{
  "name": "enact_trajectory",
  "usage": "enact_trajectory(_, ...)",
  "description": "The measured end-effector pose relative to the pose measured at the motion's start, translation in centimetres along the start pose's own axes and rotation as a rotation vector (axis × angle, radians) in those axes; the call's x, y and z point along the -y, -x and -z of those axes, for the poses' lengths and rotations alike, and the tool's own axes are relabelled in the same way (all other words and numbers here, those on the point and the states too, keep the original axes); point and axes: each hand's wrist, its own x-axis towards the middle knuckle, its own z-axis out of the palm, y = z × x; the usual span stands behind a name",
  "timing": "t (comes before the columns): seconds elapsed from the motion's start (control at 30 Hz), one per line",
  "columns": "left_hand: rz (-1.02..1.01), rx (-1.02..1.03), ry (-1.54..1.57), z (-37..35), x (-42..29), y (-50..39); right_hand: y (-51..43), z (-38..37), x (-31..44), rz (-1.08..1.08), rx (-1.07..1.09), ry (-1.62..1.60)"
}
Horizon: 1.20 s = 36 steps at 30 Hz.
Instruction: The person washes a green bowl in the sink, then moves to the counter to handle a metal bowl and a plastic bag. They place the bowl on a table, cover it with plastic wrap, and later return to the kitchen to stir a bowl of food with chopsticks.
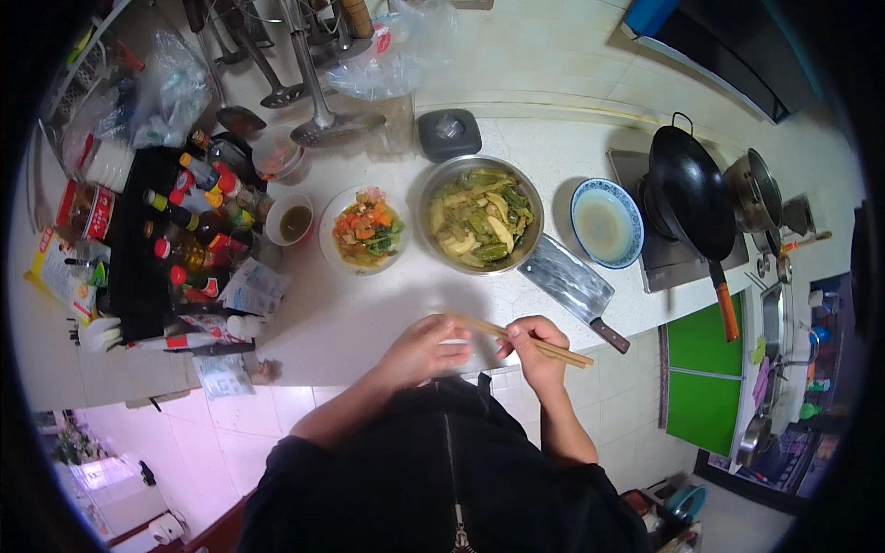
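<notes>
My right hand grips a pair of wooden chopsticks, which slant up to the left in front of the counter edge. Fingers apart and slightly blurred, my left hand is by their far tips; whether it touches them is hard to tell. Beyond my hands stands a steel bowl of cooked green and yellow vegetables. To its left is a white plate with orange and green food in sauce. A cleaver lies right of the steel bowl, its wooden handle towards me.
A blue-rimmed bowl holds cloudy liquid. The black wok sits on the stove, its handle projecting towards me. At left are a small bowl of dark sauce and several seasoning bottles. Ladles and a skimmer hang overhead.
</notes>
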Motion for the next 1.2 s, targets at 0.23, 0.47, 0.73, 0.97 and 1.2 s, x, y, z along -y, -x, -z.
enact_trajectory(0.23, -0.036, -0.328, -0.169, 4.4, 2.1, 1.1, -3.6, 3.3, -2.1, 0.101, 0.038, 0.915)
enact_trajectory(0.47, -0.190, -0.242, -0.337, 6.7, 4.0, -3.4, -4.4, 5.9, -2.2, -0.111, 0.031, 0.632)
enact_trajectory(0.73, -0.228, -0.346, -0.199, 2.1, -0.9, -12.4, -8.0, 4.6, -2.1, 0.221, -0.284, 0.567)
enact_trajectory(0.97, -0.237, -0.382, -0.107, 2.0, -1.2, -12.8, -14.0, 2.7, -2.1, 0.710, -0.078, 0.984)
enact_trajectory(1.2, -0.222, -0.390, -0.088, 4.5, 0.9, -8.6, -14.3, 2.0, -3.2, 0.837, -0.028, 0.926)
